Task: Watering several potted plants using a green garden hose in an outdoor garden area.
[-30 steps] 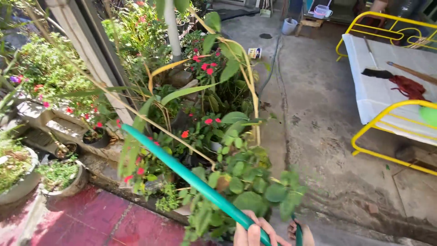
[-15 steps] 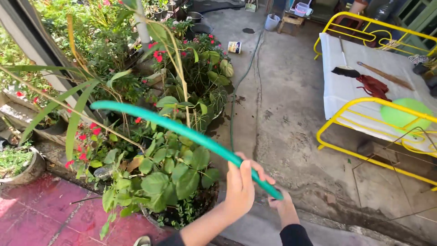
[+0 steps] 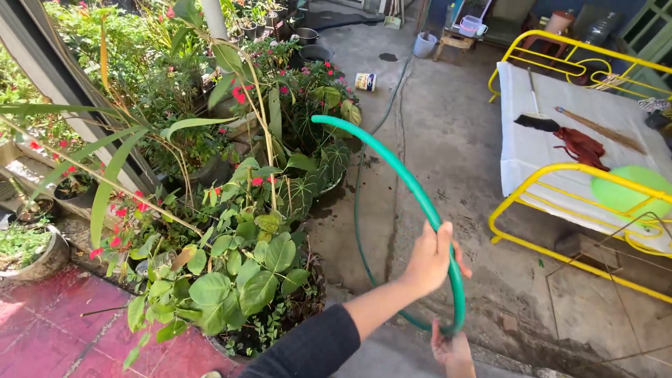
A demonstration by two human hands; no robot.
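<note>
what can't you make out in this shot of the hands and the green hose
Head view:
- Right hand: cut by the bottom edge; its grip on the green hose is hidden.
- Left hand: seen from behind; fingers wrap the hose out of sight.
- Hose tip: too small to show any water.
- Pots: mostly buried in leaves.

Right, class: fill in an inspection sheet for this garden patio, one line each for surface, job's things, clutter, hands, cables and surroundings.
Surface: grey concrete floor, damp patches by the pots.
Job's things: green hose, curved, its end over the potted plants.
Clutter: small can, white bucket.
Hands: left hand grips the hose; right hand holds it lower down.
Cables: nothing seen, only hose trailing on the floor.
Surroundings: yellow-framed bench with brush and red cloth.
</note>
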